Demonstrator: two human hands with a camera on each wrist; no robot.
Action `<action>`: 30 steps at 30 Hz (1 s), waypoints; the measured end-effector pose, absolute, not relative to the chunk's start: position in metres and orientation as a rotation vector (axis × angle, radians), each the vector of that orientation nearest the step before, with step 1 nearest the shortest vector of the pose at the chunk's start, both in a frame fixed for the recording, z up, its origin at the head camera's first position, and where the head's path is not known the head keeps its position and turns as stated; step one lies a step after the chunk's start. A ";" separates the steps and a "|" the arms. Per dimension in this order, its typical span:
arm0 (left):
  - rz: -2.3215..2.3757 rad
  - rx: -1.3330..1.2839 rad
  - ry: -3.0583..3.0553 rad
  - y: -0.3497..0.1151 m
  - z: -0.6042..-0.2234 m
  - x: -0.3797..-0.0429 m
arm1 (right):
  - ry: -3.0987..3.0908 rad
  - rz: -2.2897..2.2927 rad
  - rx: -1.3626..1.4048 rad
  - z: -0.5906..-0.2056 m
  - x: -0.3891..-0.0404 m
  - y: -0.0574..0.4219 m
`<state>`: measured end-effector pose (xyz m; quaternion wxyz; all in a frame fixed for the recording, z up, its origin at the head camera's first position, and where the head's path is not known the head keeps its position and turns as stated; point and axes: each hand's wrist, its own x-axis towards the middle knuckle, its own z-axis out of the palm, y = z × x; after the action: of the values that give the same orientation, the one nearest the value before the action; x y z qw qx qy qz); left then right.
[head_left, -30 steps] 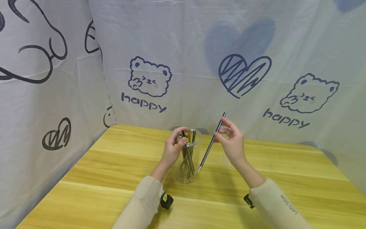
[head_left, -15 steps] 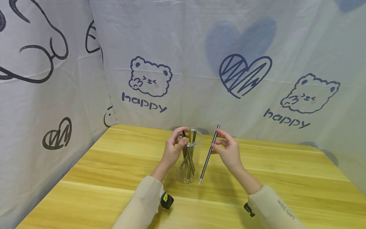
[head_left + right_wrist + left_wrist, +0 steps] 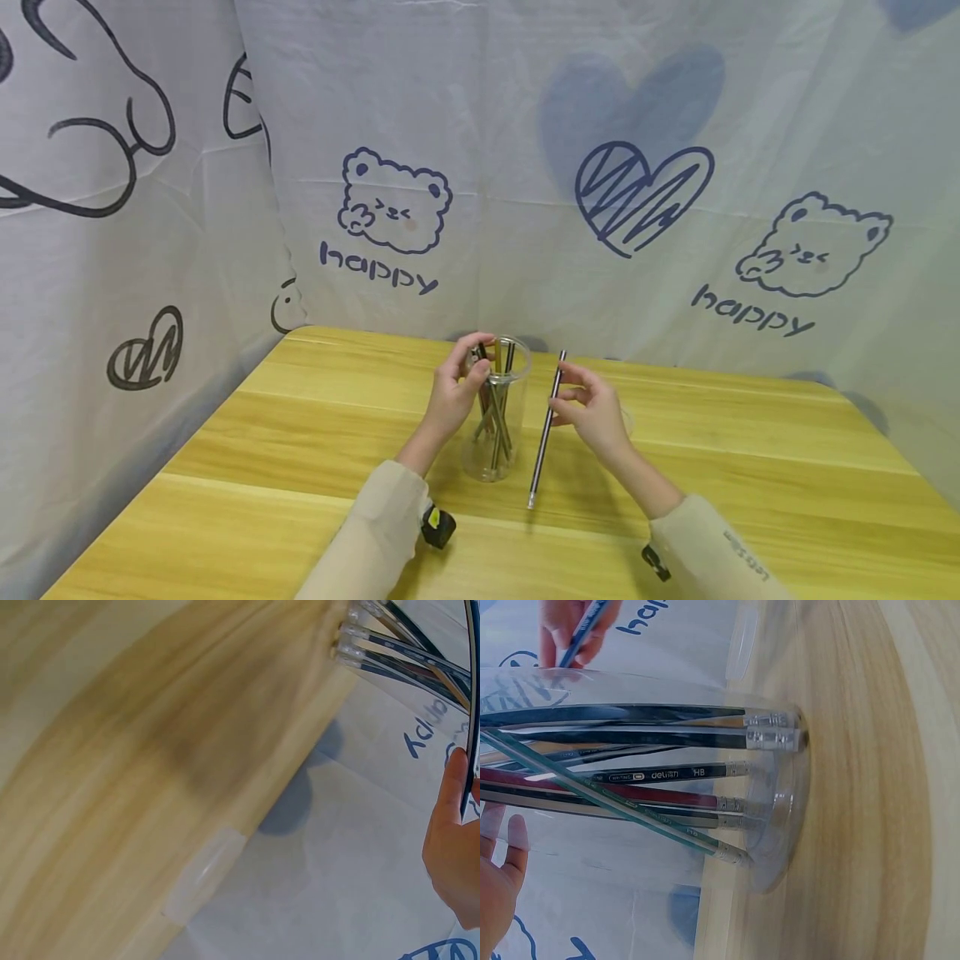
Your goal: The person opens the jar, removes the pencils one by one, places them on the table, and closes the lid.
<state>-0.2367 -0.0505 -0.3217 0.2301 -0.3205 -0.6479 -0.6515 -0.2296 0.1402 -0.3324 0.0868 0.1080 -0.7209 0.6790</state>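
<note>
In the head view my left hand (image 3: 452, 390) grips a clear plastic jar (image 3: 521, 367) near its rim, and the jar stands upright on the table. Several pencils lean inside it; in the left wrist view a green pencil (image 3: 592, 791) crosses darker ones and a red one (image 3: 679, 797), with their metal-banded ends at the jar's base. To the right of the jar my right hand (image 3: 597, 414) pinches a dark striped pencil (image 3: 545, 437) near its upper end. That pencil hangs nearly upright, banded end down, apart from the jar.
A clear round lid (image 3: 204, 874) lies on the wooden table (image 3: 300, 417), partly hidden behind my right hand in the head view. White cloth (image 3: 510, 275) printed with bears and hearts hangs behind the table and along its left side.
My right hand has come down and slightly left with the pencil, which now stands closer to upright. The left hand and jar have stayed in place.
</note>
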 end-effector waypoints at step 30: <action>-1.786 -0.873 -1.791 -0.051 -0.321 -0.235 | -2.446 1.946 0.235 -0.358 -0.227 0.134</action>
<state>-0.2351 -0.0513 -0.3213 0.2308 -0.3176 -0.6511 -0.6496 -0.2275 0.1335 -0.3578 0.0034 0.0750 -0.7803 0.6209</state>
